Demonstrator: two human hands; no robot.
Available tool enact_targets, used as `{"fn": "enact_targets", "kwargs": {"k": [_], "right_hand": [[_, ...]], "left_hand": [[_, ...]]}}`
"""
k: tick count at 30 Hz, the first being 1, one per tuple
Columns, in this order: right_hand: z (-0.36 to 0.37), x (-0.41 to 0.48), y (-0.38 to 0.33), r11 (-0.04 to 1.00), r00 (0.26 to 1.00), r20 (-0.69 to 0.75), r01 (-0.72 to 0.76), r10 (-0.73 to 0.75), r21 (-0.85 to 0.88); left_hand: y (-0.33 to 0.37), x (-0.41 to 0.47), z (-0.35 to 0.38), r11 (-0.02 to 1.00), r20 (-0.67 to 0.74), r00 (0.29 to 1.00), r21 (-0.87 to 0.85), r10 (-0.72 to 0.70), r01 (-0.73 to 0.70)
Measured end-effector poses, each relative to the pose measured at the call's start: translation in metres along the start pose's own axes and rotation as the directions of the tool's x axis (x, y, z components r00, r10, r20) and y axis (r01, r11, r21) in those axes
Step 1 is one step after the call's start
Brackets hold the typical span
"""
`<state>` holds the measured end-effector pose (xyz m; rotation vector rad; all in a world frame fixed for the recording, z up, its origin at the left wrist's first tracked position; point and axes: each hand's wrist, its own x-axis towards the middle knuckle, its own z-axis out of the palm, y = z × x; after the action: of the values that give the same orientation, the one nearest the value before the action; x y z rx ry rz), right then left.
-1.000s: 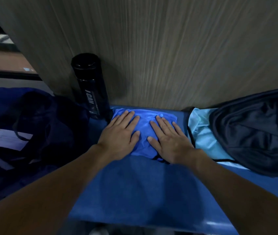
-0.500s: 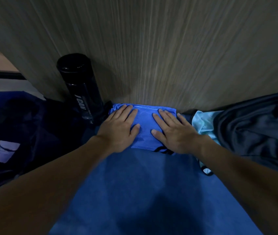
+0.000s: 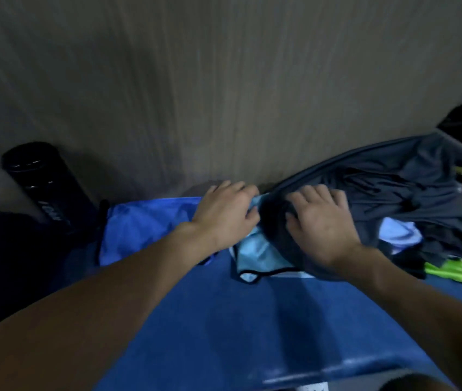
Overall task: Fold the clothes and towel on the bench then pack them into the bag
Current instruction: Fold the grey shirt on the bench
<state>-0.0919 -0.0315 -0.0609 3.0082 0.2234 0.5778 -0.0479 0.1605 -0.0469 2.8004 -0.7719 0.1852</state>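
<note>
Now, left hand (image 3: 225,214) curled at edge of light-blue garment (image 3: 255,256), grip unclear, right hand (image 3: 321,225) clutching dark grey garment (image 3: 393,187) heaped over it, folded blue cloth (image 3: 145,230) alongside on tabletop (image 3: 224,320), black bottle (image 3: 42,183) beyond

A folded blue cloth (image 3: 145,227) is laid at the back of the blue bench (image 3: 224,320). Left of that cloth a black bottle (image 3: 46,187) is stood. Just right of it a light blue garment (image 3: 255,255) is spread, partly overlapped by a crumpled dark grey garment (image 3: 393,187). Farther right a neon green item (image 3: 447,270) is seen.
</note>
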Motion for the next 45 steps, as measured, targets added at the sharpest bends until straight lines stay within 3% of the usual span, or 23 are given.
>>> {"fn": "enact_targets", "kwargs": {"k": [2,4,8,12,16,19,21,23,27,31,37,42,45], "right_hand": [[-0.010,-0.014,0.041,0.991,0.992,-0.014,-0.125,0.124,-0.052],[-0.018,-0.028,0.074,0.971,0.970,0.097,-0.215,0.225,-0.101],[-0.017,-0.044,0.116,0.983,0.947,0.264,-0.174,0.183,-0.058],[-0.012,-0.041,0.126,0.991,0.980,0.153,-0.130,0.126,0.015],[-0.012,-0.046,0.137,0.978,0.989,0.013,-0.145,0.144,0.151],[-0.018,-0.047,0.151,0.940,0.945,-0.136,-0.263,0.296,0.217],[-0.022,-0.042,0.160,0.869,0.885,-0.097,-0.419,0.456,0.263],[-0.025,-0.038,0.168,0.827,0.860,-0.033,-0.478,0.509,0.295],[-0.027,-0.023,0.182,0.902,0.910,-0.029,-0.406,0.414,0.150],[-0.029,-0.005,0.188,0.912,0.908,-0.093,-0.403,0.409,0.081],[-0.039,-0.008,0.195,0.904,0.912,-0.215,-0.268,0.349,0.332],[-0.074,-0.013,0.192,0.813,0.862,-0.284,-0.217,0.419,0.540],[-0.101,-0.015,0.187,0.734,0.875,-0.244,-0.167,0.419,0.659]], "left_hand": [[0.030,0.017,0.003,0.998,-0.012,0.999,-0.055,0.035,-0.036],[0.058,0.032,0.008,0.992,-0.015,0.998,-0.114,0.054,-0.055],[0.099,0.057,0.025,0.990,0.063,0.993,-0.108,0.098,-0.091],[0.121,0.075,0.038,0.996,0.103,0.992,-0.041,0.077,-0.073],[0.128,0.079,0.034,0.982,-0.027,0.996,-0.170,0.081,-0.084],[0.136,0.082,0.027,0.941,-0.059,0.998,-0.338,-0.024,0.003],[0.146,0.087,0.025,0.887,-0.012,0.988,-0.444,-0.153,0.131],[0.155,0.094,0.026,0.854,0.043,0.971,-0.467,-0.237,0.229],[0.157,0.104,0.035,0.844,0.136,0.951,-0.439,-0.277,0.309],[0.156,0.104,0.038,0.854,0.186,0.945,-0.407,-0.269,0.324],[0.156,0.096,0.035,0.890,0.159,0.963,-0.372,-0.218,0.263],[0.171,0.082,0.023,0.767,0.072,0.966,-0.595,-0.249,0.242],[0.187,0.082,0.004,0.722,-0.079,0.960,-0.676,-0.267,0.145]]}}
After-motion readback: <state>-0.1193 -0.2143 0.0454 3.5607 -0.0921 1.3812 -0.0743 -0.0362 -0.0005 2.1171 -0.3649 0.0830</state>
